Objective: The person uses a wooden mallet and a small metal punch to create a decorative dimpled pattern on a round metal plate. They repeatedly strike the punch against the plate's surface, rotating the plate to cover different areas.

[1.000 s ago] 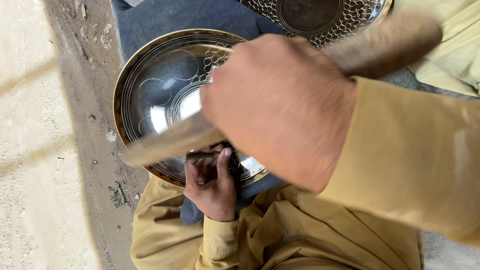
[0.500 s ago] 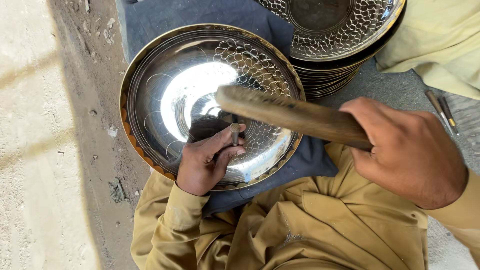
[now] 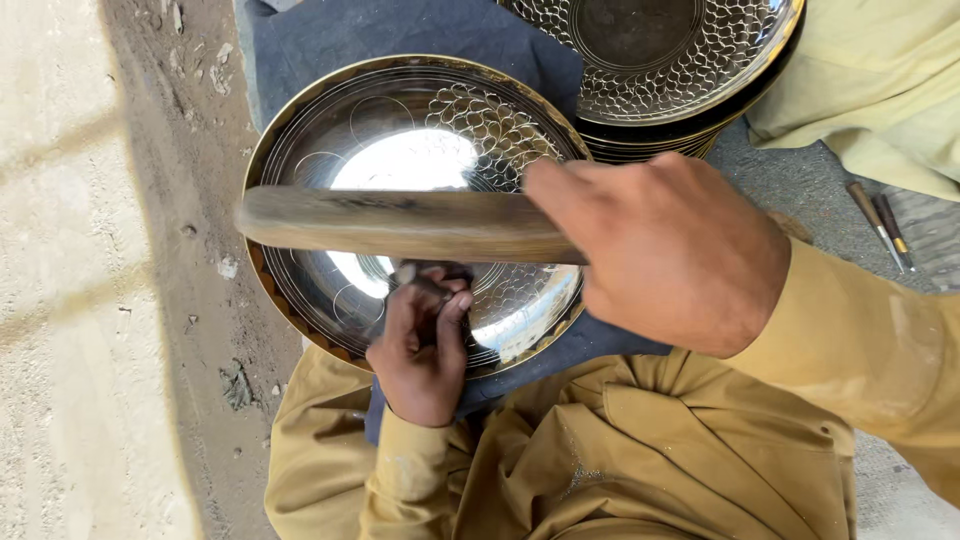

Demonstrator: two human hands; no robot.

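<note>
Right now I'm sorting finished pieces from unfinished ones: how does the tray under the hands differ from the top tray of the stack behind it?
The near tray bears scale-like marks over only part of its surface; the top stacked tray is patterned all around its plain centre. The near tray lies alone on dark cloth, its bare middle shining; the other sits on a stack. The left hand works on the near tray, the right hand holds a wooden stick above it. Both are round, metal, gold-rimmed.

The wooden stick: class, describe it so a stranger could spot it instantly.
Find the big shiny metal plate lying on dark cloth. Across its middle lies the wooden stick, gripped by the right hand. Unlike the small punch in the left hand, it is long, thick and brown.
</note>
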